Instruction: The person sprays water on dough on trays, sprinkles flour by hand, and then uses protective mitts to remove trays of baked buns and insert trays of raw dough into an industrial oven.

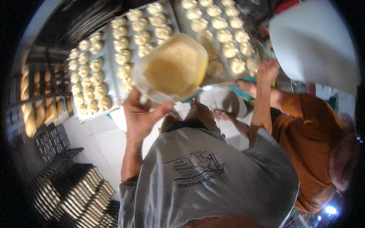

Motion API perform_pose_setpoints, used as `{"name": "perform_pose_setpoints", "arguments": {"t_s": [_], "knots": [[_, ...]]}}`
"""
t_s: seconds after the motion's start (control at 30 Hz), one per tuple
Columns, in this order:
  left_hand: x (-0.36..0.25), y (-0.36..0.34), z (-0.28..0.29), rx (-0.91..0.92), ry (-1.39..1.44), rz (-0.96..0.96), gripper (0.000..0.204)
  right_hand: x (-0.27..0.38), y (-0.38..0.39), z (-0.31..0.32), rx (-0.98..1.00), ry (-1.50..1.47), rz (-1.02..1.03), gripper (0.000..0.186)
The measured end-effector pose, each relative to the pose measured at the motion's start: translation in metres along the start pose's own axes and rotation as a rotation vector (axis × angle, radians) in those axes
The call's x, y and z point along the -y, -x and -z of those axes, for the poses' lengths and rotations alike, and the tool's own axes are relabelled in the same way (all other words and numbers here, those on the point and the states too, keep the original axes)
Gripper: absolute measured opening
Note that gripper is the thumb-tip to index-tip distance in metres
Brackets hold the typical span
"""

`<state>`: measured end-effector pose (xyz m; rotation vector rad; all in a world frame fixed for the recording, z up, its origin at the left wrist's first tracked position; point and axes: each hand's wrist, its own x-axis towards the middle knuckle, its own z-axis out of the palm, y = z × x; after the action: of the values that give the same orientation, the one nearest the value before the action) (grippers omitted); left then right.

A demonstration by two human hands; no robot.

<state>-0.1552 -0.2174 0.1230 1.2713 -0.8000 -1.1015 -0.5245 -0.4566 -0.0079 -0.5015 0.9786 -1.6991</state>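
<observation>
Centrally, a pale tub (155,95) of tan powder (171,72) tilts just beyond the left hand (142,117), which is half-curled, gripping its near-left edge. The right hand (268,70), well apart to the tub's right, is curled nearly closed beside dough pieces (237,65); whether it holds anything, I cannot tell.

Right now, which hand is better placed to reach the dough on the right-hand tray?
Probably the right hand: it's raised beside that dough, while the left hand is busy holding the container of tan powder.
</observation>
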Motion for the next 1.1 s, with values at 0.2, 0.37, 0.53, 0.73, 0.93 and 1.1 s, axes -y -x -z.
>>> {"name": "perform_pose_setpoints", "arguments": {"t_s": [0.2,0.37,0.53,0.73,0.93,1.1], "knots": [[0.004,0.001,0.001,0.115,-0.026,0.085,0.047,0.008,0.100,-0.105,0.304,0.047,-0.097,0.034],[0.004,-0.016,-0.007,0.130,0.089,0.057,0.045,0.006,0.155,-0.185,1.340,1.192,0.749,0.045],[-0.014,-0.064,-0.002,0.043,-0.065,-0.103,0.051,0.001,0.140,-0.178,1.220,1.359,0.799,0.068],[-0.062,-0.188,-0.011,-0.138,-0.029,-0.315,0.055,-0.010,0.099,-0.149,0.974,1.330,0.731,0.067],[-0.046,-0.376,0.013,-0.495,-0.204,-0.472,0.064,-0.009,0.089,-0.107,0.943,1.316,0.504,0.052],[-0.054,-0.457,-0.019,-0.597,-0.237,-0.512,0.065,-0.012,0.075,-0.070,0.881,1.296,0.348,0.043]]}}
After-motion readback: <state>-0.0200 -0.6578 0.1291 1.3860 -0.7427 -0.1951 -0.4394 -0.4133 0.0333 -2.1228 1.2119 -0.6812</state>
